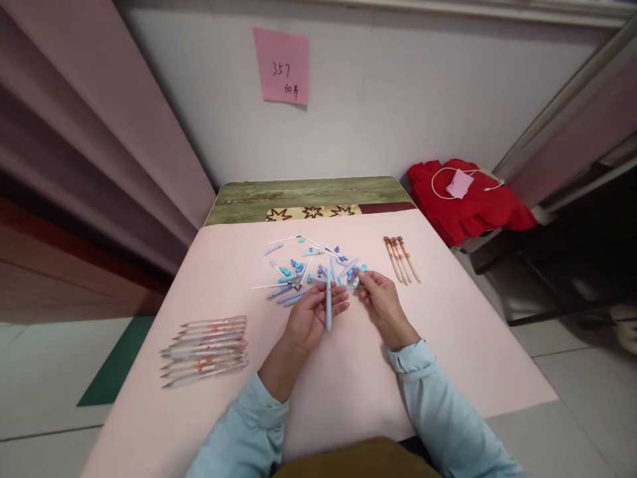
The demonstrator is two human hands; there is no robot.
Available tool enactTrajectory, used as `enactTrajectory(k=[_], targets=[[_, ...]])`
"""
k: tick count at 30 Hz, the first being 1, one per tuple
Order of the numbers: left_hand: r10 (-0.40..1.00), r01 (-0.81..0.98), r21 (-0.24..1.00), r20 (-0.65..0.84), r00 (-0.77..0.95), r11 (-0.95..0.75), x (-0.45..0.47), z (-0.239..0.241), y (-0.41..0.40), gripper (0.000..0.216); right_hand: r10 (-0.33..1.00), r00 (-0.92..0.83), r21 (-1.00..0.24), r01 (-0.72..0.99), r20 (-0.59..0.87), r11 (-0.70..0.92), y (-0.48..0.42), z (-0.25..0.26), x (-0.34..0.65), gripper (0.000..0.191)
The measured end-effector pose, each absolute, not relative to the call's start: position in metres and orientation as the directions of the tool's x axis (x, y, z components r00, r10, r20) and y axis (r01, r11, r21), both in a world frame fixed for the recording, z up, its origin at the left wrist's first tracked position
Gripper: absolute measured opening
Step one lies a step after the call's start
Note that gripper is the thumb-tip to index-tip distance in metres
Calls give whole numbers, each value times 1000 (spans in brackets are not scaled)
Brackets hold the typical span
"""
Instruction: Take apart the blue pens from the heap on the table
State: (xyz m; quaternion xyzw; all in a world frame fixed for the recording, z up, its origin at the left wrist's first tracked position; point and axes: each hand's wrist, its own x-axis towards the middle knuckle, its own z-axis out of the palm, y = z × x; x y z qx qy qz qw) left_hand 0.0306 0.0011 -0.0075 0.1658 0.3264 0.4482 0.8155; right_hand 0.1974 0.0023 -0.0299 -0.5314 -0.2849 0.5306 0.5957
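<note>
My left hand holds a light-blue pen barrel between thumb and fingers, its long axis pointing toward me. The other fingers are stretched out behind the barrel. To its right, my right hand pinches a small light-blue pen part at the fingertips; its exact shape is hard to make out. Just beyond both hands lies a loose pile of pen pieces: blue barrels, small blue and turquoise parts, and thin white refills. My hands cover part of this pile.
Several patterned pens lie in a row at the left. Several brown-topped cream pens lie at the right. A pale cover spreads over the table. Behind it stands a wall with a pink note; a red cloth item is at right.
</note>
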Motion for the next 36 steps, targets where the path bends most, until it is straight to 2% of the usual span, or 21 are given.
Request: enactTrajectory(k=[11, 14, 19, 28, 36], targets=[[865, -621, 603, -370, 340, 502, 29, -7, -1, 22, 953, 243, -959, -256, -183, -119, 0, -28, 196, 32], [871, -640, 594, -376, 315, 488, 27, -6, 1, 25, 967, 167, -969, -188, -190, -158, -3, -25, 193, 31], [895, -675, 598, -374, 242, 432, 20, -6, 8, 25, 968, 11, -952, -182, -252, -246, -8, -16, 189, 33], [890, -682, 583, -380, 251, 441, 16, -8, 13, 27, 930, -194, -948, 12, -313, -317, -11, -21, 188, 36], [899, -663, 608, -330, 289, 436, 18, -9, 10, 29, 945, -113, -951, 62, -307, -302, -19, -29, 184, 33]])
